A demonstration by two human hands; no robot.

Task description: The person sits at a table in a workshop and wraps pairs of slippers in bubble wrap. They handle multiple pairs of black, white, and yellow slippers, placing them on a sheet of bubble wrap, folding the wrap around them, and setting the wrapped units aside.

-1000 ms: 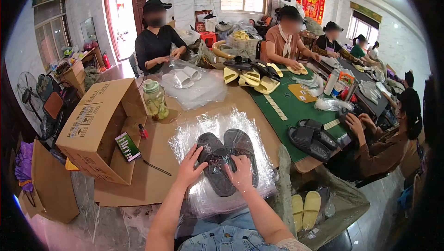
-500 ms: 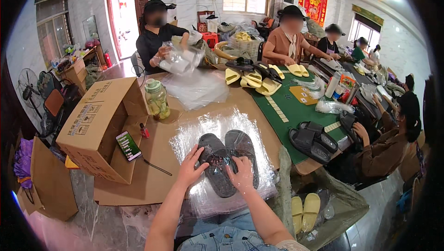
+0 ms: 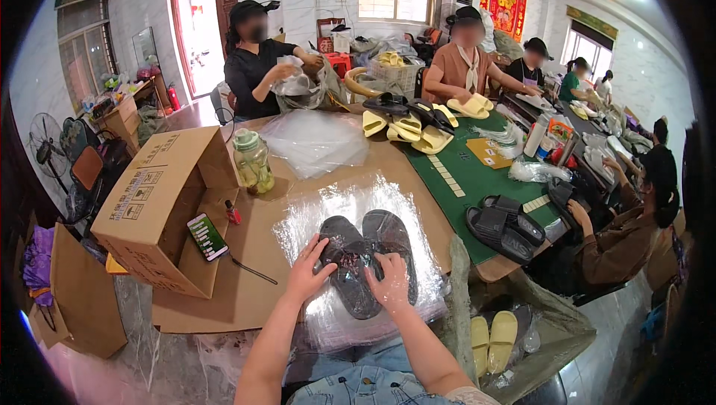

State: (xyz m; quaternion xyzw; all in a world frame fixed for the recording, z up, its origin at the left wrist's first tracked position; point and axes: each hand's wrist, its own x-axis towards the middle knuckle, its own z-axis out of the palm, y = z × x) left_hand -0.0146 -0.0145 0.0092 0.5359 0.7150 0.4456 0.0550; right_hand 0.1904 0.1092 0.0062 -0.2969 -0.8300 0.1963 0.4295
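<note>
Cardboard box [image 3: 160, 203], seemingly open, beside slippers [image 3: 367, 256]

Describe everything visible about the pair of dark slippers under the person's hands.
The pair of dark slippers is grey-black, open-toed slides with broad straps, rubbery-looking and slightly glossy. They lie side by side, touching, soles down, toes pointing away from the person, on a stack of clear plastic bags spread over brown cardboard at the table's near edge. The left hand rests on the left slipper's outer side; the right hand presses near the heels. Clear film seems to lie over them, though that is hard to tell.
</note>
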